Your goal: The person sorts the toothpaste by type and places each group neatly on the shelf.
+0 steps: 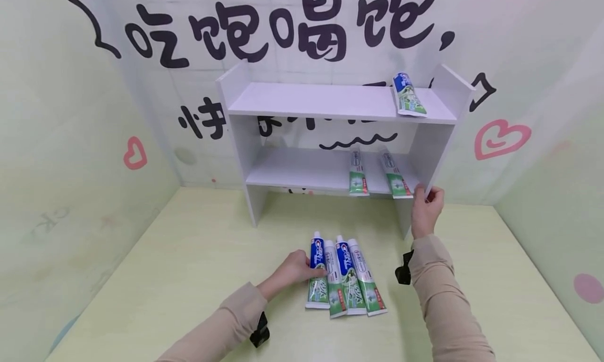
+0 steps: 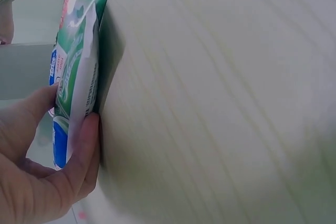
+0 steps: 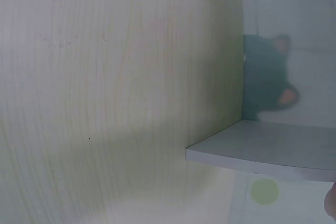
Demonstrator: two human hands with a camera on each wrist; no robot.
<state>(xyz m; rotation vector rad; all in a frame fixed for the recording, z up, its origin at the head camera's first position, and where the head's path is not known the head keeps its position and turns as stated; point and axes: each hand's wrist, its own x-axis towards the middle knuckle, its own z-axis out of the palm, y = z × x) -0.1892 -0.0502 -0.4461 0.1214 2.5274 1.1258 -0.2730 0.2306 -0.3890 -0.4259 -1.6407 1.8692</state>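
Several toothpaste tubes lie side by side on the table, caps toward the rack. My left hand [image 1: 294,267] pinches the leftmost blue, white and green toothpaste tube [image 1: 318,294]; in the left wrist view, thumb and fingers press its opposite edges. Beside it are a white-green tube [image 1: 334,283], another blue-capped-end tube [image 1: 348,275] and a second white-green tube [image 1: 368,283]. My right hand [image 1: 427,212] grips the right side panel of the white rack [image 1: 302,97], near its lower shelf. Only a fingertip [image 3: 331,201] of that hand shows in the right wrist view.
On the rack's top shelf stands one blue-green tube [image 1: 408,96] at the right. The lower shelf bears two white-green tubes, one left [image 1: 357,173] and one right [image 1: 395,176], near the right panel. Printed walls enclose the pale wooden table [image 1: 189,278].
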